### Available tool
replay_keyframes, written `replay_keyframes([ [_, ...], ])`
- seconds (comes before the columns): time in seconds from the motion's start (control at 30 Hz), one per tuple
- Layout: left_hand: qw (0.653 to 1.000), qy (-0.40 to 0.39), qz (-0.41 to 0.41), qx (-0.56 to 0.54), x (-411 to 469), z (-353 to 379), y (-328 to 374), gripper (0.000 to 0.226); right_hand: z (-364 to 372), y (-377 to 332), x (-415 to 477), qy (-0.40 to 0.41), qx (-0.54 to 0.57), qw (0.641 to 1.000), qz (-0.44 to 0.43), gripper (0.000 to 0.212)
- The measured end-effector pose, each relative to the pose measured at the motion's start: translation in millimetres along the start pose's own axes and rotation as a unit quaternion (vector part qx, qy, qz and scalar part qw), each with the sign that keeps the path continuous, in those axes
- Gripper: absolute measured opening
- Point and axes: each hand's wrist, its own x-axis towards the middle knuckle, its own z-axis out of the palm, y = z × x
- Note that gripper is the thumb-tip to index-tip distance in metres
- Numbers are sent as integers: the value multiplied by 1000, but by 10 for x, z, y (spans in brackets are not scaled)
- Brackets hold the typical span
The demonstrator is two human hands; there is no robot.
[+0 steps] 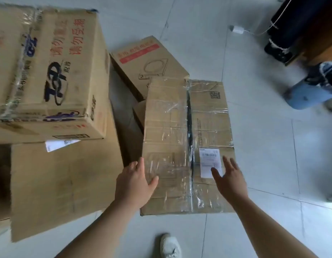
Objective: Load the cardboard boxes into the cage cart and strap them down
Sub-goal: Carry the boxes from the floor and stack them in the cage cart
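White shoe (169, 246), white charger (237, 29) on tiled floor (273, 155), blue bin (308, 94)

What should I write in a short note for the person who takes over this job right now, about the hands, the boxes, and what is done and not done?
Left hand: open, fingers spread at the left edge of the taped box, holding nothing.
Right hand: open, over the box's right side beside the white shipping label, holding nothing.
Boxes: the taped box lies flat on the tiled floor. A printed box sits on a larger plain box to the left. Another box lies behind.
Done: nothing visibly loaded; no cage cart or strap in view.
Left: lift each box into the cart, then strap them down.
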Motion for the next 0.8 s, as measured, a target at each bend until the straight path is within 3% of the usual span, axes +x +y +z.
replay_keyframes([
  [0.1,994,-50,-74,-59,44,304,108,97,154,322,96,-42,-19,999,5,72],
  [0.2,980,-89,-117,-135,83,517,174,113,307,514,173,-81,60,994,38,87],
  [0.37,962,-54,-166,-210,154,658,209,134,330,638,285,-68,162,984,25,103],
  [0.57,931,3,-176,-320,94,435,244,127,76,471,162,1,175,985,0,93],
  [0.8,907,24,-191,-375,-381,-531,382,126,-857,37,-282,19,146,988,-44,86],
])
